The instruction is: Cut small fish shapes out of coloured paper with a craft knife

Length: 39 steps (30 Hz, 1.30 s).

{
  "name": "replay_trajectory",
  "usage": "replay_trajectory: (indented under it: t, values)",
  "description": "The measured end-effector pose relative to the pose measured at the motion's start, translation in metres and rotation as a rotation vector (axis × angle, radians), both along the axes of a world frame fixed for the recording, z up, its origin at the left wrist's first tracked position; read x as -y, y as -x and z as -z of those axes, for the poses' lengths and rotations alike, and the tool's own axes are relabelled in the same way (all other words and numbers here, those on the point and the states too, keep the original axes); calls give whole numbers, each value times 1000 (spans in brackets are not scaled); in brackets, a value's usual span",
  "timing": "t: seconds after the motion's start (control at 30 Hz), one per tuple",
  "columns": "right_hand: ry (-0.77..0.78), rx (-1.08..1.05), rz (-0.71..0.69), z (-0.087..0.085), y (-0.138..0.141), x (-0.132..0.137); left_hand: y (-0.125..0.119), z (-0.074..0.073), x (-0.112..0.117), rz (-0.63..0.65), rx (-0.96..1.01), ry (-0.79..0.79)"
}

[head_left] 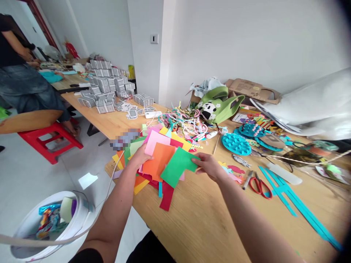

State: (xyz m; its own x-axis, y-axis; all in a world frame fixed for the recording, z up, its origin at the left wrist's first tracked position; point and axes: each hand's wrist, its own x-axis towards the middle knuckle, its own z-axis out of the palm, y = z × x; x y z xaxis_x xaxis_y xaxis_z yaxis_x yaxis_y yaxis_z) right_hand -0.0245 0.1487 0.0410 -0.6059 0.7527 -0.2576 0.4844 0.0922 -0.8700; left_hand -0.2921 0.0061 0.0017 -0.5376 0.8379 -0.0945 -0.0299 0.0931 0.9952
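My right hand (pixel 207 165) pinches the right end of a green piece of coloured paper (pixel 175 168), which has a notch cut from its lower right. Under the green piece lies an orange sheet (pixel 158 160), and a pink sheet (pixel 157 138) shows behind it. My left hand (pixel 141 157) is closed at the left edge of the pink and orange sheets, with its thumb on top; some of its fingers are hidden. Beneath both hands spreads a loose pile of coloured paper, with a dark red piece (pixel 167 199) jutting toward the table's front edge.
On the wooden table (pixel 197 215) lie red-handled scissors (pixel 260 187), blue strips (pixel 304 204), a blue studded pad (pixel 236 143) and a green panda bag (pixel 219 106). Stacked card bundles (pixel 104 84) stand far left. A white bucket (pixel 79 215) and red stool (pixel 52 140) are on the floor near another person (pixel 24 84).
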Motion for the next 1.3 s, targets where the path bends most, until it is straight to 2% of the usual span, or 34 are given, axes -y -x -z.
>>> replay_trajectory:
  t: [0.13,0.23,0.33,0.4,0.53,0.6,0.63,0.77,0.9,0.97,1.1,1.2,1.3]
  values:
    - [131,7,12,3,-70,-1,-1,1,-1,18,63,-20]
    - [217,90,63,16,-105,5,-3,-1,-2,19,110,-50]
    - [155,209,60,27,-120,11,-4,-7,-2,26,163,-87]
    - [3,320,29,29,-121,14,-3,-12,0,36,201,-114]
    - [-496,506,30,21,-110,19,-1,-20,2,56,264,-159]
    - [-645,494,56,14,-99,22,0,-22,4,67,285,-171]
    - [-661,461,87,9,-92,23,-1,-22,4,74,293,-176]
    - [-508,210,177,-8,-58,29,-6,-22,5,117,316,-182]
    - [-356,-132,149,-23,-17,34,-15,-23,3,176,320,-170]
    - [-198,-172,188,-26,3,35,-20,-25,2,204,315,-169]
    - [-73,-176,202,-22,37,32,-27,-25,0,246,304,-174]
    - [-37,-198,228,-16,44,31,-27,-21,-2,230,296,-175]
    - [-17,-219,260,-16,24,34,-18,-14,-3,130,295,-184]
